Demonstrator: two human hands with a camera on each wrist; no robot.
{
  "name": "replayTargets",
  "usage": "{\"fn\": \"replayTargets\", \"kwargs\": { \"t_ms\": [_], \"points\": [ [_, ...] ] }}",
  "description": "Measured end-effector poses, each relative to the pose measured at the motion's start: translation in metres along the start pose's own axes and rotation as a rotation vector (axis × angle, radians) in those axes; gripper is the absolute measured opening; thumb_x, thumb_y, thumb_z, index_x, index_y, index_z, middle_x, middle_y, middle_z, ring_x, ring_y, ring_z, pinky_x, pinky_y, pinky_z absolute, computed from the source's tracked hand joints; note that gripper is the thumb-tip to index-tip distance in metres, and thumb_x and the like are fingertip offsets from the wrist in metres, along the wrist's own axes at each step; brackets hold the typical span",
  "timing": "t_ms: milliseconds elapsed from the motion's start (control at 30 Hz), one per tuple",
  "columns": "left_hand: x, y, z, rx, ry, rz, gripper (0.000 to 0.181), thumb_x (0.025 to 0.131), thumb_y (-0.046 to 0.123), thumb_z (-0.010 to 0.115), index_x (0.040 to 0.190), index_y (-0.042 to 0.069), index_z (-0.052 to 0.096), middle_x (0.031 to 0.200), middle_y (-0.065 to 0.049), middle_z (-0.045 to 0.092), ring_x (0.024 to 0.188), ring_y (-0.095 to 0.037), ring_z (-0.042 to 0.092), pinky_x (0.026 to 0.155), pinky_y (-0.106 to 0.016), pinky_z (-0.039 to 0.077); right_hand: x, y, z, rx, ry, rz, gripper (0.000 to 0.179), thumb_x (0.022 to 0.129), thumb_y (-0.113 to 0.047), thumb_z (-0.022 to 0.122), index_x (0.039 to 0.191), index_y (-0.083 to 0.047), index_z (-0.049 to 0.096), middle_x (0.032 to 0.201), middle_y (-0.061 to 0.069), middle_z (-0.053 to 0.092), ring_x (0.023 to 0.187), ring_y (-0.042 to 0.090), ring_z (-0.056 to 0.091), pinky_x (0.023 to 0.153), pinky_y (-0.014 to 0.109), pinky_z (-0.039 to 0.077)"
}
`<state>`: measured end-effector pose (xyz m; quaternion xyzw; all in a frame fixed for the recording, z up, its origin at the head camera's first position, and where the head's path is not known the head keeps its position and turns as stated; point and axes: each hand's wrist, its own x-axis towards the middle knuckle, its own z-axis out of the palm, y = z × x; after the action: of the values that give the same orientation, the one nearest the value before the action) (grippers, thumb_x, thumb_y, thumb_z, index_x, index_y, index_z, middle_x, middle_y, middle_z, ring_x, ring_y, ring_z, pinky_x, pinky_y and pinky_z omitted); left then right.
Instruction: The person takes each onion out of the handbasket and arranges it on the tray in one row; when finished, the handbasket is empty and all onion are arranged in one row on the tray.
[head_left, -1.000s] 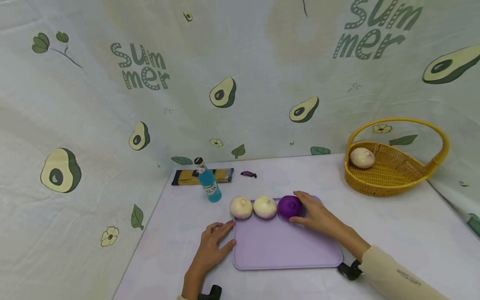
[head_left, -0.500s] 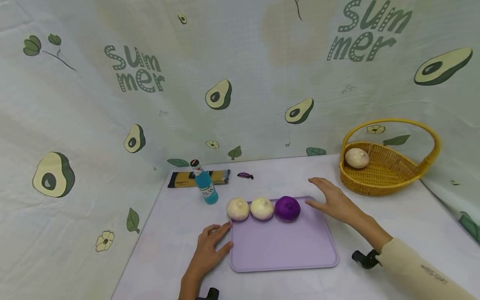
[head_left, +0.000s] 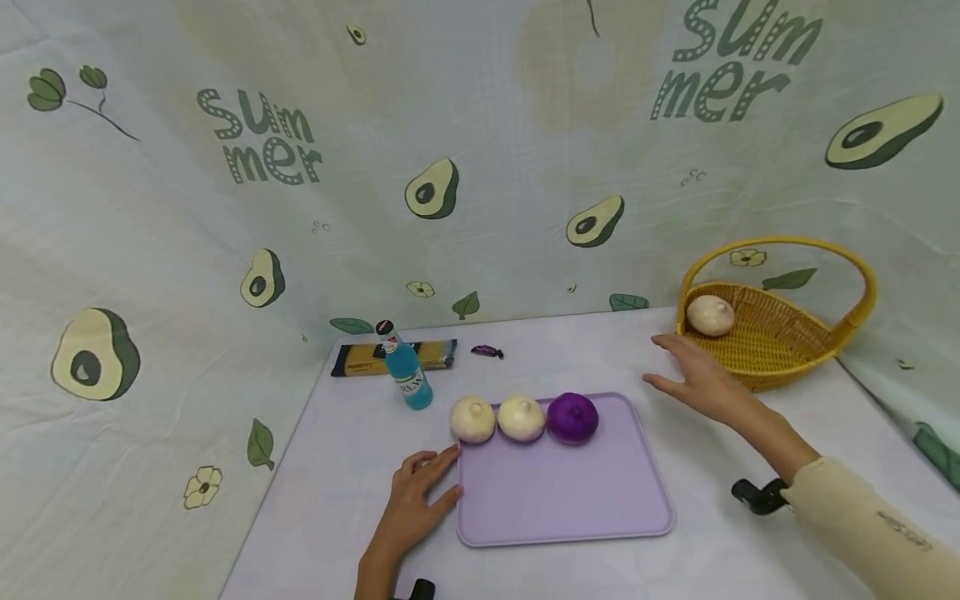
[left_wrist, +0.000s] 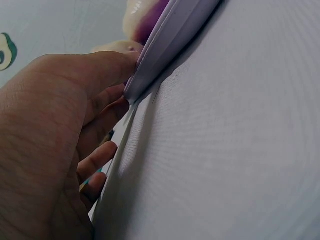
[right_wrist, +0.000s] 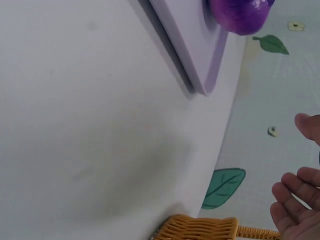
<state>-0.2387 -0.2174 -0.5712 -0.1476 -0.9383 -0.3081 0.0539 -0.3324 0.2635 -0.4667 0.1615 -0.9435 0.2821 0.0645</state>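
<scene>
A lilac tray point(head_left: 566, 492) lies on the table with two white onion-like bulbs point(head_left: 472, 419), tinged purple below, and a deep purple onion point(head_left: 572, 417) lined up along its far edge. My left hand point(head_left: 408, 504) touches the tray's left edge with thumb and fingertips, fingers fairly straight; the left wrist view shows them at the rim point(left_wrist: 165, 50). Right of the tray, my right hand point(head_left: 705, 383) hovers with fingers spread and nothing in it, overlapping the front left of a yellow wicker basket point(head_left: 780, 354). One white bulb point(head_left: 710, 315) sits at the basket's left side.
Behind the tray's left end stands a bottle of blue drink point(head_left: 407, 371), in front of a flat black-and-yellow packet point(head_left: 360, 359). A small purple wrapped candy point(head_left: 487, 352) lies nearby. A printed cloth point(head_left: 510, 250) hangs behind the table.
My right hand has let go of the purple onion on the tray and moved right, up to the basket. The left hand stays at the tray's edge.
</scene>
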Motion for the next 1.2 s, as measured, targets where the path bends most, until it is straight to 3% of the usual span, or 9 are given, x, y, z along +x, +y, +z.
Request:
{"fn": "replayTargets", "kwargs": {
  "t_ms": [267, 733, 933, 1200],
  "points": [
    [0.001, 0.000, 0.000, 0.020, -0.002, -0.013, 0.056, 0.093, 0.048, 0.067, 0.146, 0.037, 0.052, 0.143, 0.019, 0.053, 0.134, -0.021, 0.039, 0.104, -0.056, 0.028, 0.010, 0.008, -0.014, -0.035, 0.056, -0.042, 0.065, 0.091, -0.024, 0.076, 0.137, 0.012, 0.047, 0.138, 0.033, 0.047, 0.129, 0.049, 0.041, 0.102, 0.065, 0.036],
    [0.001, -0.001, 0.000, 0.011, -0.005, -0.022, 0.057, 0.092, 0.049, 0.068, 0.146, 0.039, 0.052, 0.144, 0.023, 0.051, 0.135, -0.019, 0.038, 0.107, -0.055, 0.027, 0.027, 0.025, -0.039, -0.066, -0.009, 0.057, 0.074, 0.095, -0.035, 0.069, 0.144, 0.012, 0.039, 0.143, 0.035, 0.040, 0.134, 0.054, 0.032, 0.105, 0.070, 0.027],
    [0.002, -0.001, 0.001, 0.007, -0.003, -0.021, 0.056, 0.092, 0.048, 0.068, 0.145, 0.039, 0.052, 0.144, 0.022, 0.051, 0.135, -0.020, 0.038, 0.106, -0.057, 0.027, 0.032, 0.028, -0.047, -0.081, -0.013, 0.053, 0.071, 0.096, -0.030, 0.069, 0.142, 0.014, 0.039, 0.141, 0.037, 0.040, 0.131, 0.054, 0.033, 0.105, 0.068, 0.027],
    [0.002, 0.000, 0.001, 0.028, -0.002, -0.022, 0.057, 0.092, 0.048, 0.068, 0.146, 0.039, 0.052, 0.144, 0.022, 0.051, 0.135, -0.020, 0.039, 0.107, -0.057, 0.028, 0.040, 0.041, -0.056, -0.069, 0.016, 0.098, 0.064, 0.095, -0.025, 0.070, 0.138, 0.012, 0.041, 0.132, 0.036, 0.043, 0.114, 0.051, 0.045, 0.084, 0.064, 0.044]
  ]
}}
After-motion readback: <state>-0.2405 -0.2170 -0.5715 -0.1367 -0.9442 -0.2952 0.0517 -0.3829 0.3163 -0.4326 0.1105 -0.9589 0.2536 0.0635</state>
